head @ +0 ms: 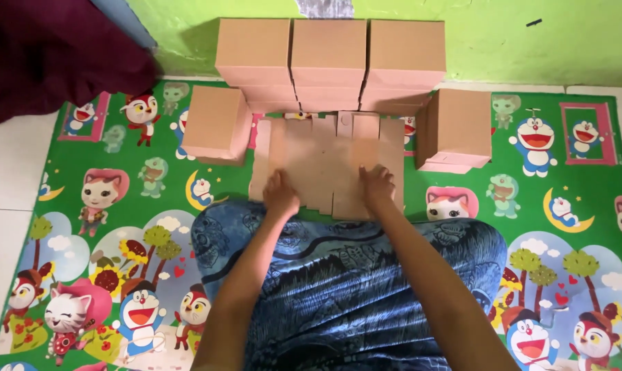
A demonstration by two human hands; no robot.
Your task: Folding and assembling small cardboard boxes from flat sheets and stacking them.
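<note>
Head view: flat cardboard box blank [328, 161] lies unfolded on the cartoon-print play mat [119, 227], just beyond the person's lap, which is covered in blue patterned fabric [352, 275]. Left hand [281, 194] rests palm-down on the blank's near left edge, fingers together and pressed flat. Right hand [377, 187] rests palm-down on the near right part, fingers slightly spread; neither hand pinches anything. Assembled cardboard boxes surround the blank: a stacked row of boxes [330, 62] against the green wall [531, 48] behind it, one box at left [216, 125] and one box at right [455, 129]. Dark maroon cloth [43, 55] occupies the upper left corner.
</note>
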